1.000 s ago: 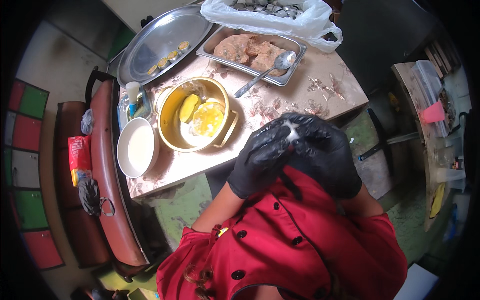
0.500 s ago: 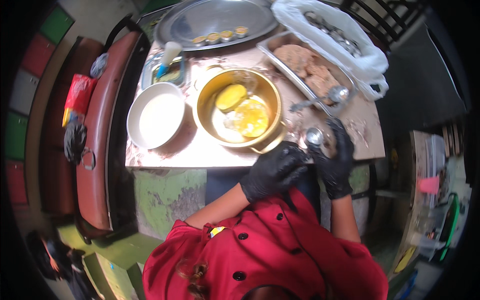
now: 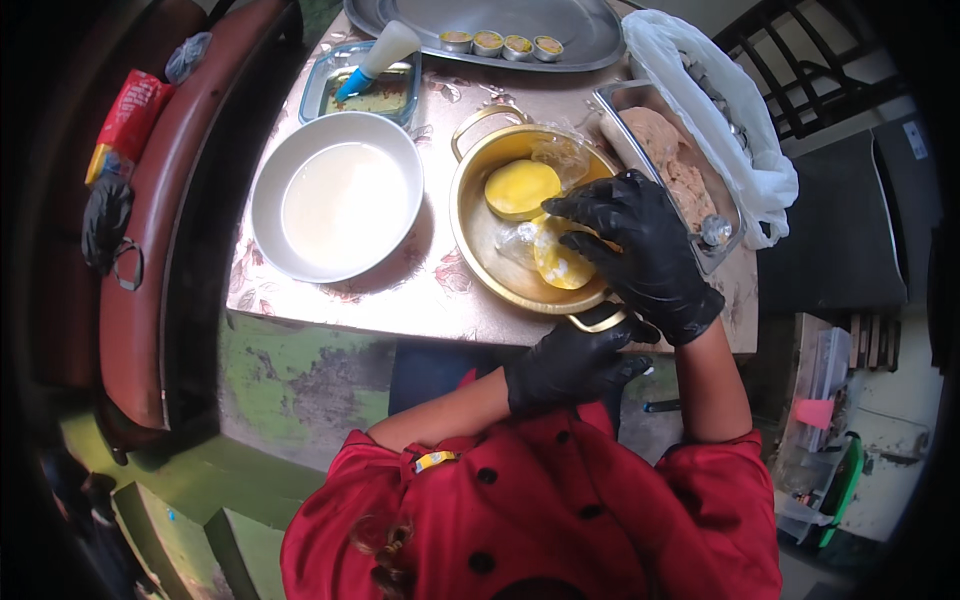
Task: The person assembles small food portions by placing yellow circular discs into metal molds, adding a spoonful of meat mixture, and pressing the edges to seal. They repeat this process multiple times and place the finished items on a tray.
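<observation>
My right hand [image 3: 650, 255], in a black glove, reaches into a gold-coloured pot [image 3: 472, 240]. Its fingers are apart over a yellow dough-like lump [image 3: 558, 262] with white patches. Beside that lies a smoother yellow lump [image 3: 522, 190], with clear plastic wrap [image 3: 562, 158] around them. My left hand [image 3: 575, 368], also black-gloved, is curled at the table's near edge, just below the pot's front handle [image 3: 598, 322]. A small white bit shows at its fingertips; what it holds, if anything, is hidden.
Left of the pot stands a white bowl [image 3: 335, 205] of pale contents. Behind it, a glass dish [image 3: 385, 98] holds a blue-tipped brush [image 3: 378, 62]. Small filled metal cups [image 3: 487, 43] sit on a silver platter [image 3: 590, 55]. At right are a metal tray [image 3: 622, 97] of ground-meat-like mixture and a white plastic bag [image 3: 765, 180].
My right hand has moved from the small metal cup at the table edge up into the pot. The cup no longer shows there. The view has shifted, while my left hand stays low.
</observation>
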Action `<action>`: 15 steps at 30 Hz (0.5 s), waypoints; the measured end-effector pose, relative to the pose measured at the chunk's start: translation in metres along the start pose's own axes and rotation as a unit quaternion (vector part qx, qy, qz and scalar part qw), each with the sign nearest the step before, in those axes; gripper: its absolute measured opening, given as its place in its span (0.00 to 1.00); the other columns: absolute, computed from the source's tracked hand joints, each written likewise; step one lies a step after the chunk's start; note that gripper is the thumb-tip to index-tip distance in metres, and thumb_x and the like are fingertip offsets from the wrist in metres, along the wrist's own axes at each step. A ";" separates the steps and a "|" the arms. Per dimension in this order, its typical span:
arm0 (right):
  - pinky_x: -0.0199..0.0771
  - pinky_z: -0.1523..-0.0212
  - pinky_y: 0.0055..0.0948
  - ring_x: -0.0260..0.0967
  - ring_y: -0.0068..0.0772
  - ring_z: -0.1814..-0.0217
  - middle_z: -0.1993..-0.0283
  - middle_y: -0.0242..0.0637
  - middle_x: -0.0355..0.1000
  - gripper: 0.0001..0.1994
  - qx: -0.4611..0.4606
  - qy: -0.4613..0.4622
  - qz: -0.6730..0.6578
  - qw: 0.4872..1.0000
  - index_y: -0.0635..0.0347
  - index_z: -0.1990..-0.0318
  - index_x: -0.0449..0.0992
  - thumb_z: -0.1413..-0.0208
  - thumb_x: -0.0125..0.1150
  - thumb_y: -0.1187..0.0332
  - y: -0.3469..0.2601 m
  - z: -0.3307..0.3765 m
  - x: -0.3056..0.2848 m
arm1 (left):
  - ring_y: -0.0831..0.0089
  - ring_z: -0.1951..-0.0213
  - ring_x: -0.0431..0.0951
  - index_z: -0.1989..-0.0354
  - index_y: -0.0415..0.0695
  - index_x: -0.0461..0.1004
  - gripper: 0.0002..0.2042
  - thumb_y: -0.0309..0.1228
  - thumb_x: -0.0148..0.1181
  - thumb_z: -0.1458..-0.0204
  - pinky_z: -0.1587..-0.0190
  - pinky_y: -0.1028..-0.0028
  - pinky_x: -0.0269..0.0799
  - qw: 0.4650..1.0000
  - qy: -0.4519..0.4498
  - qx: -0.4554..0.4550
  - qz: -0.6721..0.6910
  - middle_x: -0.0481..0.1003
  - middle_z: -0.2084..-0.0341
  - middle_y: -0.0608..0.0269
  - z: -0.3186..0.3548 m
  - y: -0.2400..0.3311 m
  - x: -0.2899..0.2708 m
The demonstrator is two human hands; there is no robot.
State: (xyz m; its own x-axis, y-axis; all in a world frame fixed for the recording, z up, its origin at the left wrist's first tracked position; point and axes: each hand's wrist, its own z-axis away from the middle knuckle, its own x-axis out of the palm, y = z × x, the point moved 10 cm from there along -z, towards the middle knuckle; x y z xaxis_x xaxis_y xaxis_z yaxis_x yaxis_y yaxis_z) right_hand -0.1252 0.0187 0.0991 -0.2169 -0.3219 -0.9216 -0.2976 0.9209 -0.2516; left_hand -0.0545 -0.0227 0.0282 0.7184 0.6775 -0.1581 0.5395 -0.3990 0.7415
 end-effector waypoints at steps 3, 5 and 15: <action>0.70 0.49 0.38 0.71 0.39 0.53 0.58 0.34 0.78 0.18 0.013 -0.039 -0.010 0.999 0.52 0.52 0.84 0.54 0.73 0.70 0.005 -0.006 0.020 | 0.49 0.49 0.74 0.52 0.43 0.77 0.17 0.31 0.66 0.50 0.46 0.56 0.70 0.999 0.009 -0.030 0.018 0.74 0.54 0.49 0.007 -0.009 0.003; 0.70 0.50 0.38 0.71 0.39 0.53 0.58 0.34 0.78 0.18 0.023 -0.048 0.016 0.998 0.52 0.52 0.84 0.54 0.73 0.70 0.006 -0.006 0.020 | 0.49 0.49 0.74 0.51 0.43 0.76 0.17 0.33 0.66 0.49 0.45 0.56 0.70 0.999 0.006 -0.036 0.022 0.74 0.54 0.49 0.009 -0.013 0.007; 0.68 0.55 0.35 0.73 0.37 0.59 0.63 0.33 0.79 0.13 -0.026 -0.013 0.120 0.992 0.51 0.62 0.84 0.58 0.76 0.70 -0.001 -0.003 0.012 | 0.49 0.52 0.74 0.52 0.43 0.76 0.18 0.37 0.68 0.49 0.49 0.55 0.71 0.996 0.007 -0.062 0.067 0.73 0.57 0.49 0.009 -0.016 0.010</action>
State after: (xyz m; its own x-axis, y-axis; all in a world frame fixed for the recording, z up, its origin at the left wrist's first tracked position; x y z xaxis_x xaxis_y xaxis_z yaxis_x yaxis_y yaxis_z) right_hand -0.1301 0.0131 0.0892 -0.2639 -0.0893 -0.9604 -0.2887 0.9574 -0.0097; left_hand -0.0526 -0.0151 0.0092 0.7735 0.6323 -0.0434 0.3795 -0.4073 0.8307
